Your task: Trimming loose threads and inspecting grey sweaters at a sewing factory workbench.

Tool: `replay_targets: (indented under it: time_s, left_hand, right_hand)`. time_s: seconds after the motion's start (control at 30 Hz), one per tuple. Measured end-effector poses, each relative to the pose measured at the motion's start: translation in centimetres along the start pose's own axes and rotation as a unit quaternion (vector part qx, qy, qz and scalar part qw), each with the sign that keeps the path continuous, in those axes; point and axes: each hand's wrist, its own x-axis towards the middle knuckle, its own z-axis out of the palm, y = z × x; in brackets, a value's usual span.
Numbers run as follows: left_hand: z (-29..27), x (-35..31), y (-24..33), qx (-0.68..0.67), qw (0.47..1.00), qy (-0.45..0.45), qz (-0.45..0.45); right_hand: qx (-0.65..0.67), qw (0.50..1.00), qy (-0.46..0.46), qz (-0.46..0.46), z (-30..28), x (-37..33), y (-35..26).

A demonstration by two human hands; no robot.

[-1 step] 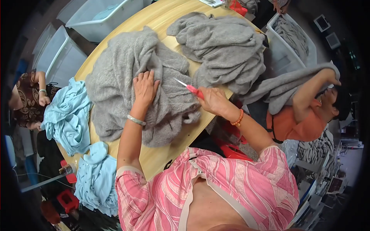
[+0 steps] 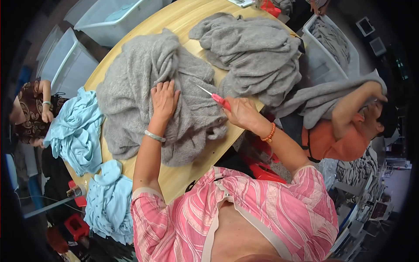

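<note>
My left hand (image 2: 165,99) lies palm down on a heap of grey knitted garments (image 2: 131,74), its fingers stretched out and pressing the fabric. In my right hand (image 2: 243,114) is a pair of small scissors (image 2: 217,99) with a pinkish-red handle and slim, pointed metal blades. The tips point up and left, over the folds to the right of my left hand. Whether they touch the knit I cannot tell. My palm and fingers hide the rear of the handle.
A second grey knit pile (image 2: 257,56) lies farther right on the wooden table (image 2: 183,181). Light blue garments (image 2: 76,135) hang over the left edge. Plastic bins (image 2: 70,65) stand beyond. At right a co-worker in orange (image 2: 336,142) lifts grey knitwear; another person (image 2: 35,109) is at left.
My hands and the scissors hold nearly the same place. The co-worker's hand at the left has shifted slightly beside the blue garments, and the raised grey knitwear at the right has moved a little.
</note>
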Motion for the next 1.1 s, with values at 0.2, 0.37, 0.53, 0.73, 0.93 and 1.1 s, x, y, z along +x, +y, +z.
replay_targets:
  time_s: [0.2,0.37,0.53,0.73,0.93,1.1]
  left_hand:
    - [1.6,-2.9,-0.3,-0.029,0.997,0.058,0.053]
    - [0.6,-5.5,-1.4,-0.091,0.995,0.033,-0.007]
    - [-2.4,-10.6,-1.3,-0.084,0.99,0.099,-0.055]
    - [-3.2,-14.0,-1.9,-0.111,0.962,0.14,-0.208]
    - [-4.0,-11.4,-3.8,-0.066,0.977,0.106,-0.176]
    - [-4.3,-9.5,-2.9,-0.216,0.941,0.158,-0.205]
  right_hand:
    - [-0.001,0.996,-0.071,-0.051,-0.7,-0.8,-0.9]
    - [-0.022,0.989,-0.129,-0.068,-1.4,0.9,-2.4]
    - [0.067,0.957,-0.229,-0.163,-1.3,-1.9,-3.6]
    - [0.035,0.979,-0.179,-0.087,-0.2,-2.8,-3.5]
    - [-0.031,0.946,-0.283,-0.156,0.5,-1.8,-4.7]
    - [-0.004,0.939,-0.277,-0.205,1.9,0.3,-4.0]
